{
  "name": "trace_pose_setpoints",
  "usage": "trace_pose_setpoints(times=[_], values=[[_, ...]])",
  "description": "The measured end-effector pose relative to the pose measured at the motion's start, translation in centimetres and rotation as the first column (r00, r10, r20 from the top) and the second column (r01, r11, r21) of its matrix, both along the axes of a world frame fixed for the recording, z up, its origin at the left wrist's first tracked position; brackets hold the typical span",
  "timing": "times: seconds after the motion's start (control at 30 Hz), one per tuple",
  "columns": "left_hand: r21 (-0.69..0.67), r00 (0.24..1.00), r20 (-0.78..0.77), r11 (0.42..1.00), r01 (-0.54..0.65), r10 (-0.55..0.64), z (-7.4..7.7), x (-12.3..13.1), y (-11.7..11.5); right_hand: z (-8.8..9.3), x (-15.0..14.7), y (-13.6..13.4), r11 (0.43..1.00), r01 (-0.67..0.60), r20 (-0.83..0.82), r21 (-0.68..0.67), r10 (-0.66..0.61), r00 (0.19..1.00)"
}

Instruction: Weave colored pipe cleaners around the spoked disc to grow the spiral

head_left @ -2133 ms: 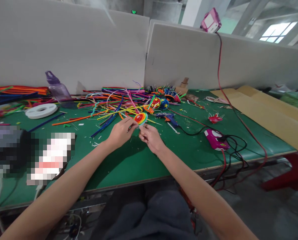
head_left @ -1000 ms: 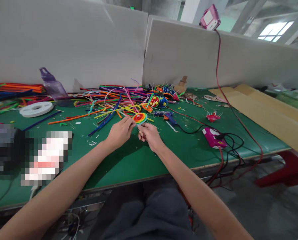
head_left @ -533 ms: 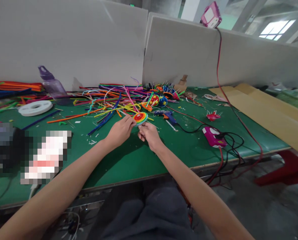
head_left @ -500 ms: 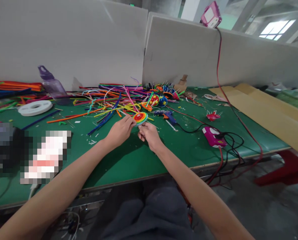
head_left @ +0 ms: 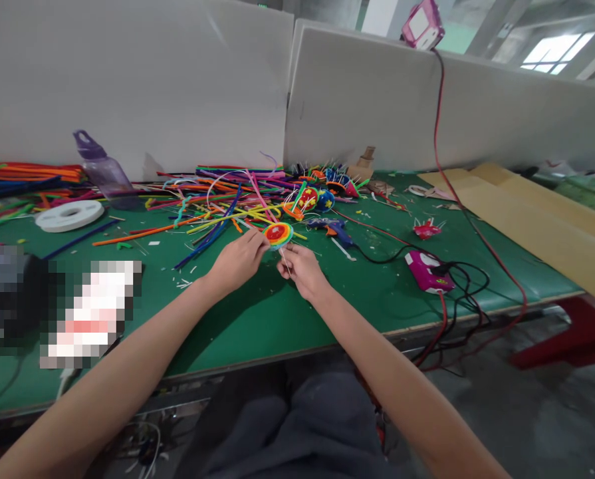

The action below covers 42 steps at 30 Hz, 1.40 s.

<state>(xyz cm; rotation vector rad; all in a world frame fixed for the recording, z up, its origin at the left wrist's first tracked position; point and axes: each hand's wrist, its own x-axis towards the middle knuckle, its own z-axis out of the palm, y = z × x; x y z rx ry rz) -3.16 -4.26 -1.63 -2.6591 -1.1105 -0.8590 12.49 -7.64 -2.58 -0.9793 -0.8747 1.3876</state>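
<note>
A small round disc (head_left: 278, 233) of rainbow rings, which look like coiled pipe cleaners, is held above the green table. Its middle is red and its rim is green and pale blue. My left hand (head_left: 239, 263) pinches the disc's left edge between thumb and fingers. At the lower right edge my right hand (head_left: 303, 266) is closed on it, the fingers partly hidden beneath. A thin white strand (head_left: 286, 262) slants down from the disc across my right fingertips. Just behind lie star-patterned red and blue pieces (head_left: 308, 198) and a blue glue gun (head_left: 334, 229).
Loose pipe cleaners (head_left: 222, 213) spread along the back of the table. A white spool (head_left: 70, 215) and a purple bottle (head_left: 102, 169) are at left. On the right are a magenta power box (head_left: 427, 271) with tangled cords, a red spiky piece (head_left: 427, 229) and brown card (head_left: 526, 226).
The disc has tilted and shifted slightly left. My right hand has turned a little, and the thin white strand now shows pointing downward across its fingertips.
</note>
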Motion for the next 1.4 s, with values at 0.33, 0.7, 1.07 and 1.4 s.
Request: trace_pose_setpoints(times=[0.33,0.7,1.07,1.4], values=[[0.025,0.995,-0.032,0.995,-0.092,0.093,-0.2,0.6,-0.5,-0.2,-0.2,0.1,0.998,0.040,-0.056,-0.038,-0.042,0.998],[-0.018,0.995,0.041,0.996,-0.086,0.086,0.2,0.9,-1.4,0.0,0.0,0.1,0.999,-0.020,-0.043,-0.046,0.018,0.999],[0.103,0.980,0.001,0.975,-0.197,0.198,-0.2,1.8,-1.8,0.2,-0.4,-0.2,0.998,-0.052,-0.106,-0.042,0.047,0.993],[-0.200,0.879,0.454,0.978,-0.060,0.147,1.1,0.8,-1.3,0.5,0.4,0.0,0.998,-0.062,-0.161,-0.026,0.057,0.985]])
